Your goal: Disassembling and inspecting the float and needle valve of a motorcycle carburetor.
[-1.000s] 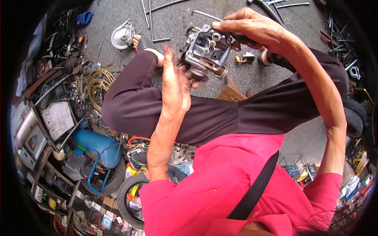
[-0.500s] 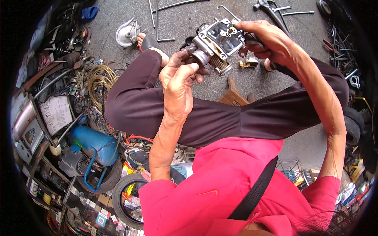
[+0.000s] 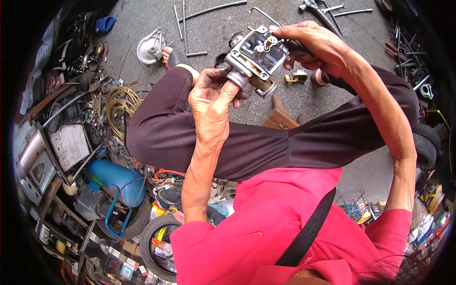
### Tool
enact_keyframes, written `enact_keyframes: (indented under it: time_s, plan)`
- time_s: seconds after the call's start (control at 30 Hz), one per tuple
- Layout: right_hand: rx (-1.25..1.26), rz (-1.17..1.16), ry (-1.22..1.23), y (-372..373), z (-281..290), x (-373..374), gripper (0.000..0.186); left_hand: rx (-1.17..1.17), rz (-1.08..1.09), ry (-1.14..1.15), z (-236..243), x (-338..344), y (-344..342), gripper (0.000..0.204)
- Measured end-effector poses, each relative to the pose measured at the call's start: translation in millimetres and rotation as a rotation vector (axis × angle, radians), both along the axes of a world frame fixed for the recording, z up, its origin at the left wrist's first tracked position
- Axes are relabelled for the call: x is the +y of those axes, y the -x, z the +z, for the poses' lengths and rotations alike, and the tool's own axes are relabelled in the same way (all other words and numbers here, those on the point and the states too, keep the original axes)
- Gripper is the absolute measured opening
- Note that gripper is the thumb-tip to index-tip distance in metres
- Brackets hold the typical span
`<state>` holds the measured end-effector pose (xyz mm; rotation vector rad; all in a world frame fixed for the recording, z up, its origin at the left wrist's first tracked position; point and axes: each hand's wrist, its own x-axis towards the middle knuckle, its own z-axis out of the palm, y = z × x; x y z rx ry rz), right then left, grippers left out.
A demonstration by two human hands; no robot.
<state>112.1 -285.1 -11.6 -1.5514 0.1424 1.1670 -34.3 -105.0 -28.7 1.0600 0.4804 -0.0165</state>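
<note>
A metal carburetor (image 3: 256, 59) is raised above my legs, its open underside turned up, showing brass jets in a dark cavity and a spring along the lower side. My left hand (image 3: 211, 99) grips its lower-left round spigot, thumb pressed on it and fingertips blackened. My right hand (image 3: 318, 47) holds the upper-right corner, thumb on the rim and the other fingers curled behind, partly hidden. On the pavement beyond lie a small brass-coloured part (image 3: 297, 77) and a thin bent metal rod (image 3: 266, 16).
A wooden block (image 3: 279, 114) lies between my legs. A metal brake plate (image 3: 150, 47) is beside my left foot; tubes and a hammer (image 3: 311, 9) lie ahead. Coiled hose (image 3: 122, 102), a blue compressor (image 3: 118, 183) and clutter crowd the left; tools and tyres (image 3: 425, 142) line the right.
A second ago my left fingers were spread beside the carburetor; they have closed round its spigot. The carburetor has tilted and shifted slightly; my right hand has moved down and right with it.
</note>
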Motion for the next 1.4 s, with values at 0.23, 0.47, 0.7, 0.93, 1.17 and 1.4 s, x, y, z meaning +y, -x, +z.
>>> enact_keyframes:
  time_s: [0.23,0.47,0.7,0.93,1.17,1.4]
  plan:
    - [-0.065,0.065,0.039,4,7,1,0.032,0.091,0.025,-0.024,0,-1,1,0.023]
    - [-0.078,0.085,-0.066,-2,23,4,0.031,0.082,0.039,-0.119,1,2,-5,0.025]
    - [-0.172,0.012,-0.171,-20,56,11,0.031,-0.071,-0.051,-0.157,27,10,-27,0.025]
    - [-0.328,-0.08,-0.323,-40,67,-5,0.033,-0.044,-0.413,-0.027,73,46,-73,0.031]
    - [-0.324,-0.212,-0.356,-40,77,-15,0.03,0.091,-0.393,0.279,56,40,-120,0.086]
    - [-0.287,-0.343,-0.476,-48,78,-13,0.029,-0.198,-0.403,0.395,50,-5,-116,0.088]
